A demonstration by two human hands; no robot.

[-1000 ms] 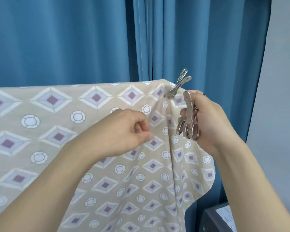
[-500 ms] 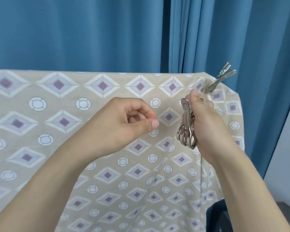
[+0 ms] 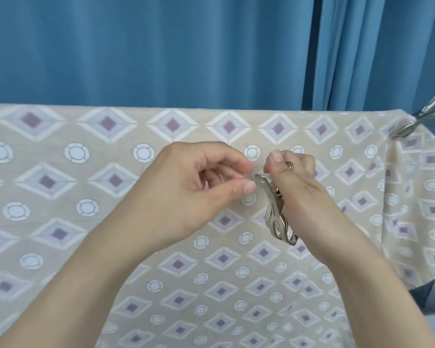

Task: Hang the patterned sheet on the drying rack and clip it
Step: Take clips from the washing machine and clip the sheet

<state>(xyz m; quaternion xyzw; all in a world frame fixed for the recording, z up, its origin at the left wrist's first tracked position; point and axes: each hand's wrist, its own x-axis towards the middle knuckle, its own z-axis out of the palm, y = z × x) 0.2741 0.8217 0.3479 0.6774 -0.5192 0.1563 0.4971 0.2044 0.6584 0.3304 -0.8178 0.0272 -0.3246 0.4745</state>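
Already hung: sheet [image 3: 111, 151] draped over the top of the rack, which stays hidden under the cloth, with a straight upper edge running across the view in front of the blue curtain [image 3: 161, 46] and the front fall dropping out of view at the bottom. Beige ground, rows of pale diamonds with mauve centres alternating with white rings; cloth thin and soft by the look of it, mostly smooth on the left and middle, creased and gathered toward the right corner. No clip visible along the left or middle of the top edge, so probably most of the clipping still to do there. In front of the middle of the sheet, left hand [image 3: 196, 194] with fingers curled, thumb and forefinger closing toward the tip of a clip, perhaps just touching it; whether actually pinching it cannot be told. Just to the right, spare clips [image 3: 276, 209], a small bunch of shiny metal pegs, clamped in the right hand [image 3: 299, 187], fingers wrapped round them and thumb up, tips of the pegs hanging below the palm. Likely step in hand: drawing one clip from the bunch for the next spot on the edge. At the far right, fixed clip [image 3: 419, 120] already biting the top corner of the sheet, handles angled up and out, cloth puckered beneath it. One corner secured, then; remainder of the edge seemingly left.
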